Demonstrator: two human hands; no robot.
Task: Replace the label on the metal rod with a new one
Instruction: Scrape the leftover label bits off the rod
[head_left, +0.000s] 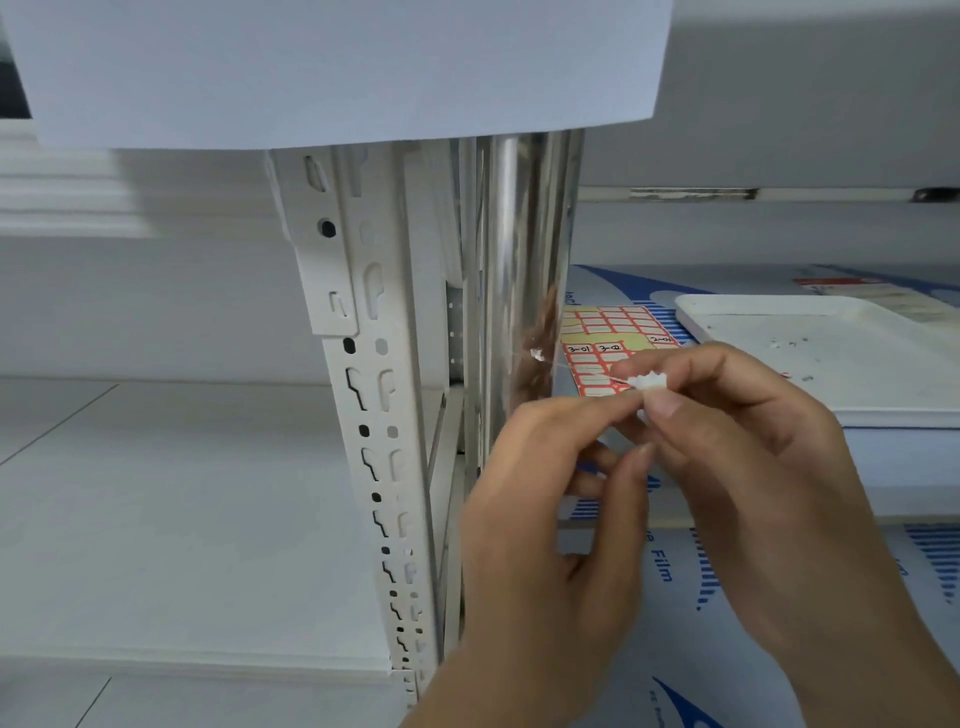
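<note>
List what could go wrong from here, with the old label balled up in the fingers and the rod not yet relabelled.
1. A white scrap sits on the metal rod; a new label stuck over it may not lie flat.
2. The crumpled label, pinched between the left hand and the right hand, may cling to the fingers and resist being dropped.
3. The label sheet lies partly behind the hands, so reaching for it may be awkward.

We read handwritten "3-01" and "3-02" on the red-bordered label sheet (605, 340), a partly hidden "2-0…" further right, blue "Film" on the white protective sheet (662, 564) below.
</note>
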